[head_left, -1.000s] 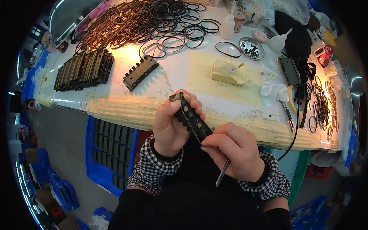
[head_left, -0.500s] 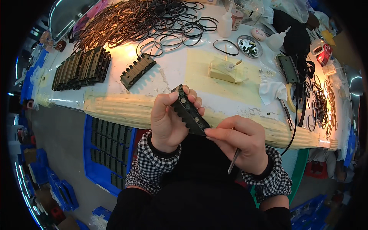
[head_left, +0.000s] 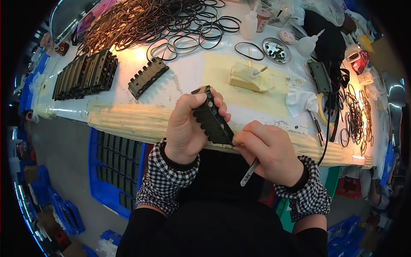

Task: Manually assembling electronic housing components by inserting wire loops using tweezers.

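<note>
My left hand [head_left: 185, 128] is closed around a dark green strip-shaped part [head_left: 215, 122] with a row of scalloped teeth along one side, held tilted above the table's front edge. A beaded seam and small round studs run along its face. My right hand [head_left: 272, 152] pinches thumb and forefinger at the part's lower end; anything tiny between those fingertips is hidden. Metal tweezers [head_left: 249, 172] are tucked in the same hand, their flat end sticking out below the palm. A similar toothed part [head_left: 148, 78] lies alone on the table, left of my hands.
Stacked toothed parts [head_left: 85, 75] stand at the left. Tangled black rings [head_left: 141, 25] cover the back. A yellow block [head_left: 247, 77], a metal dish [head_left: 282, 44] of small dark pieces, a white cloth [head_left: 302, 102] and a pen [head_left: 317, 126] lie rightward. A blue crate [head_left: 92, 171] sits below.
The held part has turned, showing more of its toothed side. My right hand has rolled, and the tweezers' end now points further down and left. The whole view has shifted slightly.
</note>
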Demonstrator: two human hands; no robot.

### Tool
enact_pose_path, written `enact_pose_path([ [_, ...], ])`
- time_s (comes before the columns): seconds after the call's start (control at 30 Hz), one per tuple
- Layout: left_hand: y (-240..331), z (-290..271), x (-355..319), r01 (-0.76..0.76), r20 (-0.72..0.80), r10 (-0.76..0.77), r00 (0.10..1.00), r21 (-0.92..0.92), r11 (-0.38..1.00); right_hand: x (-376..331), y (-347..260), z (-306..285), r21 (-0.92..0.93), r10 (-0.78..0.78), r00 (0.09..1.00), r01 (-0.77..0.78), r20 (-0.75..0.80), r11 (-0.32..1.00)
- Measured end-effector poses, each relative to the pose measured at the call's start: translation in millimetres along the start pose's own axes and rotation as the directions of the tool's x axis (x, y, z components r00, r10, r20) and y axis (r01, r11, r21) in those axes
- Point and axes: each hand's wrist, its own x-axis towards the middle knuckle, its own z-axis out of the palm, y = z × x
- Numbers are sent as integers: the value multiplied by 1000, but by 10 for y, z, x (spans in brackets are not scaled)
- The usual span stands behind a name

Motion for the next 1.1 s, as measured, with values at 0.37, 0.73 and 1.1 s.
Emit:
enact_pose_path([
  [0.37,-13,36,3,-2,-2,2,1000,13,1000,-210,-25,183,-210,-98,973,53,-211,976],
  [0.73,14,-63,24,18,39,-14,999,-109,994,-148,-12,274,39,-17,932,33,-361,999],
  [1.1,33,-136,35,91,105,-64,992,-280,956,-91,-94,325,330,237,877,-96,-419,939],
])
